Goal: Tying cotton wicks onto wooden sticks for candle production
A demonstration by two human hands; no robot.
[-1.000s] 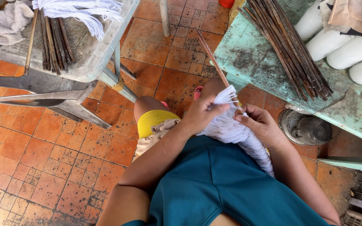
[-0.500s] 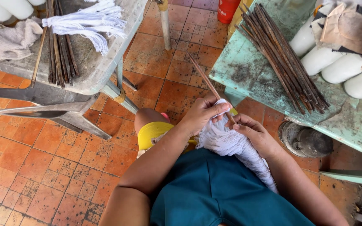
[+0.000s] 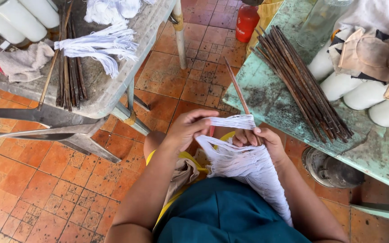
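Note:
My left hand (image 3: 189, 127) pinches a band of white cotton strings (image 3: 230, 121) and holds it stretched sideways toward my right hand (image 3: 260, 140). My right hand grips a thin brown stick (image 3: 237, 88) that points up and away, and the string band reaches it at the fingers. A thick hank of the same white strings (image 3: 253, 171) hangs from both hands down over my lap and teal shirt.
A green worn table (image 3: 271, 94) on the right carries a bundle of brown sticks (image 3: 300, 72), white cylinders (image 3: 361, 96) and cloth. A grey table (image 3: 113, 85) on the left holds more sticks, a white string bundle (image 3: 102, 47) and a rag. Orange floor tiles lie between; a red canister (image 3: 247, 22) stands beyond.
My left hand has let go of the bunched top and pulled a flat band of strings out to the left. The stick now stands more upright. The view has shifted forward.

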